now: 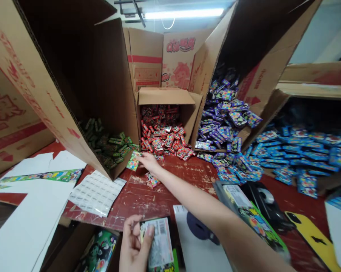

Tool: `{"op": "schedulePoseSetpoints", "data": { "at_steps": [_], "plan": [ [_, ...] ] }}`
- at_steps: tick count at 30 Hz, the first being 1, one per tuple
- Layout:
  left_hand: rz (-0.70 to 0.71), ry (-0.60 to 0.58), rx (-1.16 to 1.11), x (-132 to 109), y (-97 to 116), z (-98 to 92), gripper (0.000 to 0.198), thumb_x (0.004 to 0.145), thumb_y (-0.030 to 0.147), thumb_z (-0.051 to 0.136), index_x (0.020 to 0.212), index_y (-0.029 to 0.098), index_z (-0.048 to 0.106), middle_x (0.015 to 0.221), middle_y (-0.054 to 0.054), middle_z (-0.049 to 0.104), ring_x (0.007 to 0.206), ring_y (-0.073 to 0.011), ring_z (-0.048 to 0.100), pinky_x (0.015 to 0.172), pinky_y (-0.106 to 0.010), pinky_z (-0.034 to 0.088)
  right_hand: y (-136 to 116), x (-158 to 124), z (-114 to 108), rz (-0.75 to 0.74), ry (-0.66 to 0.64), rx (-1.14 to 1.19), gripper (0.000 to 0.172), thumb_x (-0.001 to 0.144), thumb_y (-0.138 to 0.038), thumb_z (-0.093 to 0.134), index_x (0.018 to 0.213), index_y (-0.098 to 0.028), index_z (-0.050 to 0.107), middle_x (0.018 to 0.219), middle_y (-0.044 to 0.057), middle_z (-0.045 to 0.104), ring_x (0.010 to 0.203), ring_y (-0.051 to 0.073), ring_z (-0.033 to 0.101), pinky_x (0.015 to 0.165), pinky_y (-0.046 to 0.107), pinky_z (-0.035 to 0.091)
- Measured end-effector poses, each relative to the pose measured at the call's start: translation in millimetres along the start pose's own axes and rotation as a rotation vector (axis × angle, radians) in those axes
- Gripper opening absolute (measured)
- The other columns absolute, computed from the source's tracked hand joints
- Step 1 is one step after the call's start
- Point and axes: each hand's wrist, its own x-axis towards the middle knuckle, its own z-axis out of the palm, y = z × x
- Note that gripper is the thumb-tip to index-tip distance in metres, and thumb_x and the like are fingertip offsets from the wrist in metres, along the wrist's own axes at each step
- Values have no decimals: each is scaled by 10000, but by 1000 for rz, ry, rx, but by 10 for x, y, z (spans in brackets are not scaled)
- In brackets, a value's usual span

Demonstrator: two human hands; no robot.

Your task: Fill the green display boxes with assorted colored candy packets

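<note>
My left hand [136, 241], low in the middle of the head view, grips a printed package [160, 241] with a white label and barcode, thumb across its face. My right hand [148, 162] reaches far forward and pinches a green packet [133, 161] at the front of the left carton, beside the green packets [118, 145] lying in it. Just below that hand a red packet [152, 180] lies on the red table. Red packets [164, 138] spill from the small middle carton behind it.
Purple packets [224, 117] fill a tall carton [272, 64], and blue packets [303, 151] spread at the right. Near the right arm lie a black tape dispenser [268, 206], a green package [252, 215] and a yellow phone [313, 240]. White sheets [45, 211] and a label sheet [98, 192] lie left.
</note>
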Motion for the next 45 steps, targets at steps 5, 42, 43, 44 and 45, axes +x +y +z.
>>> {"op": "schedulePoseSetpoints", "data": {
  "at_steps": [5,42,43,44,45],
  "plan": [
    [-10,-65,75,-30,27,98,575,624,463,781,1055,242,472,745,4,681,574,-148,629,552,-223,503,-194,-1031,-471,127,-7,802,209,830,-312,549,984,-186,487,891,56,700,757,169,676,665,300,544],
    [70,-547,238,-368,43,305,523,858,316,584,1294,264,300,1082,-90,661,941,-206,662,747,-301,535,-418,-2528,-1014,-52,33,359,251,726,-280,740,962,-195,737,1004,67,671,933,171,625,846,332,500],
    [88,-569,272,-361,65,290,528,865,315,572,1316,264,302,1137,-98,636,1017,-213,634,808,-314,523,-412,-2562,-968,9,39,432,282,717,-297,746,981,-200,733,1003,65,686,900,168,637,809,322,517],
    [113,-592,310,-352,88,274,529,872,311,561,1333,267,305,1192,-100,605,1090,-215,595,872,-322,499,-407,-2594,-922,77,42,504,323,705,-315,754,1008,-205,725,999,62,701,852,163,649,752,303,533],
    [138,-617,346,-342,110,257,526,877,306,553,1342,272,309,1234,-95,574,1142,-212,558,924,-324,470,-404,-2622,-879,141,42,563,368,693,-328,761,1038,-211,715,997,60,711,801,156,655,688,280,540]
  ]
}}
